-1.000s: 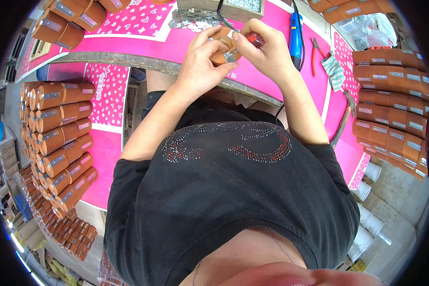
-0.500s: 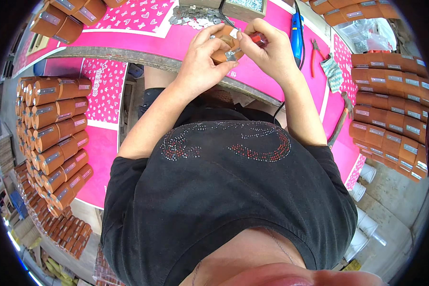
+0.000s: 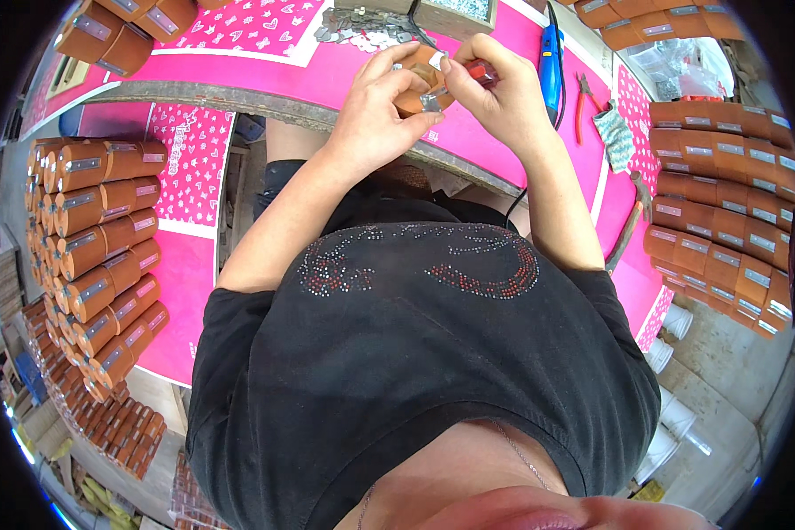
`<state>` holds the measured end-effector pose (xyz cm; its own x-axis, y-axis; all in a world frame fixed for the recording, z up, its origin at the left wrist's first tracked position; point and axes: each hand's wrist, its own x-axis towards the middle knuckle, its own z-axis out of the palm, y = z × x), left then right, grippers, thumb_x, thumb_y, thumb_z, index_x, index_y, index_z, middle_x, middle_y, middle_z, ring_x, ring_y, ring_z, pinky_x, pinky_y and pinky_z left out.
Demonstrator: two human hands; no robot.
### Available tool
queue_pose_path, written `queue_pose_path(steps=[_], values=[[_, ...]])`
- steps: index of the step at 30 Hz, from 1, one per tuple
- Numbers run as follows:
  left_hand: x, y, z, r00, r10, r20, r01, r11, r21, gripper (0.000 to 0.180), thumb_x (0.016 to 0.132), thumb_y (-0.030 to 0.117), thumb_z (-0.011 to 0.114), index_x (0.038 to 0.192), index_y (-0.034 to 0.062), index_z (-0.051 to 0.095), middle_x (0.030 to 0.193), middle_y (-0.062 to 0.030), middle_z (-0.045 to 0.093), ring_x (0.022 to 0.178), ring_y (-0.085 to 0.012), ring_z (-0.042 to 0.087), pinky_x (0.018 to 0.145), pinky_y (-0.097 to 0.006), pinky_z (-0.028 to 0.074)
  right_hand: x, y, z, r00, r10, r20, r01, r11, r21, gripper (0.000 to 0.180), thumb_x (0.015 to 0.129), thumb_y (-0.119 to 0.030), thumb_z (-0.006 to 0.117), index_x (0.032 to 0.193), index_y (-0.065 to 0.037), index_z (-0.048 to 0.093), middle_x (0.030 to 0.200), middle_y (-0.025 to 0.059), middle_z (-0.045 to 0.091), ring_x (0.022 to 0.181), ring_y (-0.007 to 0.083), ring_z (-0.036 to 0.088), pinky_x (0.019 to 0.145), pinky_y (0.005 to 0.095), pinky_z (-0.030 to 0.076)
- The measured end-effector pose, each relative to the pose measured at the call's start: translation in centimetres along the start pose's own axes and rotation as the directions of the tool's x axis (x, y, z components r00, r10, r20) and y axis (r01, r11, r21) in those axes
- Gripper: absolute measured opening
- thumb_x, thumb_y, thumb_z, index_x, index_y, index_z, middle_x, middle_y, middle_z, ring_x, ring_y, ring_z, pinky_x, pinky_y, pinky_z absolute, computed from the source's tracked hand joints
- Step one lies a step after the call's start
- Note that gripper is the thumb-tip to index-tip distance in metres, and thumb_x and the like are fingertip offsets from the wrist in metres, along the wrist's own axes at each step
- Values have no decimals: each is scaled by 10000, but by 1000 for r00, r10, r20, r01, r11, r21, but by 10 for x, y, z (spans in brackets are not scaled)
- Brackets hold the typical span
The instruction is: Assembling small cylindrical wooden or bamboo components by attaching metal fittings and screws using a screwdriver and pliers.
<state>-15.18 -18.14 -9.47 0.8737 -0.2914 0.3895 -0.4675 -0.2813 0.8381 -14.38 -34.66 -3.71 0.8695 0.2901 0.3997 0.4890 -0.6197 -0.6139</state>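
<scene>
The left hand [image 3: 373, 108] grips a round brown piece [image 3: 422, 64] over the pink table [image 3: 314, 81], near the metal bits [image 3: 362, 37]. The right hand [image 3: 502, 88] is wrapped around a red handle [image 3: 483, 72], close to the piece.

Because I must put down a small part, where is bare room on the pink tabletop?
Pink tabletop shows bare between the patterned sheet and wooden edge, left of the left hand; a smaller patch lies between right forearm and pliers. Crowded: around the metal pieces and stacked brown cylinders.
</scene>
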Motion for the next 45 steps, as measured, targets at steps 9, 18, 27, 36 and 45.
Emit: queue_pose_path(steps=[9, 18, 27, 36, 45], values=[[-2, -1, -3, 1000, 8, 1, -8, 1000, 22, 311, 619, 138, 776, 856, 22, 611, 1258, -161, 468, 1168, -328, 452, 964, -401, 384, 15, -18, -26, 941, 91, 326, -30, 982, -189, 148, 861, -136, 589, 849, 9, 560, 683, 124, 599, 658, 198, 634, 583, 294, 476], [0, -1, 1, 999, 49, -6, -48, 995, 88, 346, 622, 134, 767, 909, 16, 614, 1259, -158, 471, 1159, -325, 456, 960, -396, 391, 35, -43, -14, 890, 152, 430, 92, 863, -496, 308, 801, -325, 584, 734, -39, 677, 680, 195, 625, 654, 332, 637, 625, 401, 526], [0, -4, -3, 1000, 21, 16, -21, 999, -27, 288, 637, 121, 747, 856, -15, 619, 1236, -144, 493, 1163, -317, 447, 961, -386, 379, 30, -28, -5, 956, -27, 292, 146, 907, -396, 205, 792, -211, 574, 703, -45, 657, 599, 140, 609, 585, 296, 630, 573, 380, 528], [3, -5, -7, 995, 84, 47, -83, 996, -22, 257, 640, 101, 725, 848, -8, 622, 1228, -126, 506, 1150, -310, 454, 962, -375, 377, 32, -23, -10, 940, -62, 336, 164, 945, -283, 120, 772, -130, 612, 778, -11, 617, 615, 141, 603, 550, 292, 602, 516, 341, 479], [14, -10, -15, 982, 95, 166, -89, 995, -43, 304, 647, 94, 752, 906, -4, 626, 1226, -118, 507, 1107, -276, 507, 870, -352, 462, 49, -10, -17, 818, -351, 455, 453, 882, -134, 188, 770, -199, 598, 654, -61, 546, 500, 135, 515, 446, 276, 545, 428, 365, 426]])
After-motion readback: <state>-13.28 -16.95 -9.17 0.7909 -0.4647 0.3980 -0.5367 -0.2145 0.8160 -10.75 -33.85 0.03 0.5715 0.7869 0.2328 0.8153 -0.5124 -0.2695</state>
